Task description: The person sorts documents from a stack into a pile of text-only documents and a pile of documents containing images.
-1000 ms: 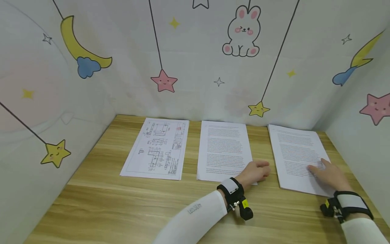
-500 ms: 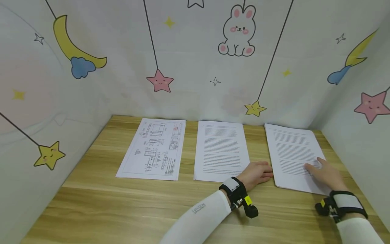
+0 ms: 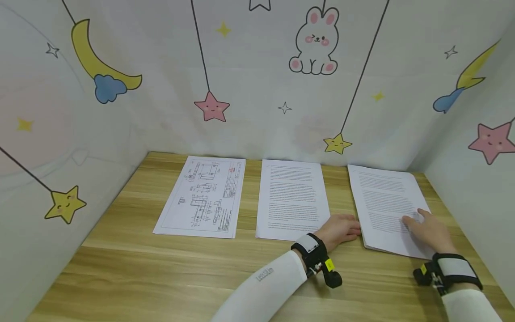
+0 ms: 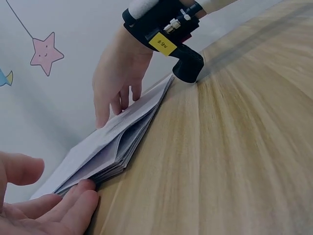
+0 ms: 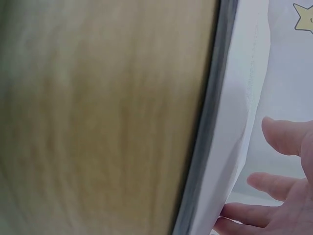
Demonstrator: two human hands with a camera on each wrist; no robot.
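Note:
A thick stack of printed paper [image 3: 386,197] lies at the right of the table. My left hand [image 3: 341,230] is at the stack's left edge, its fingertips touching the side of the sheets; the left wrist view shows these fingers [image 4: 73,208] fairly straight against the lower sheets. There, the top sheets bulge upward, leaving a gap above the rest. My right hand [image 3: 434,232] lies over the stack's right side. In the right wrist view its fingers [image 5: 249,214] are spread, the lower ones touching the paper's edge. Neither hand visibly grips the stack.
A text-printed pile of paper [image 3: 295,197] lies in the middle, partly behind my left hand. Farther left are sheets with technical drawings [image 3: 205,197]. The wooden table [image 3: 161,277] meets a curtain [image 3: 261,129] with cartoon prints at the back and sides.
My left hand has moved right, from beside the middle pile to the right stack's left edge. The right stack's upper sheets have shifted slightly. My right hand stays on the stack.

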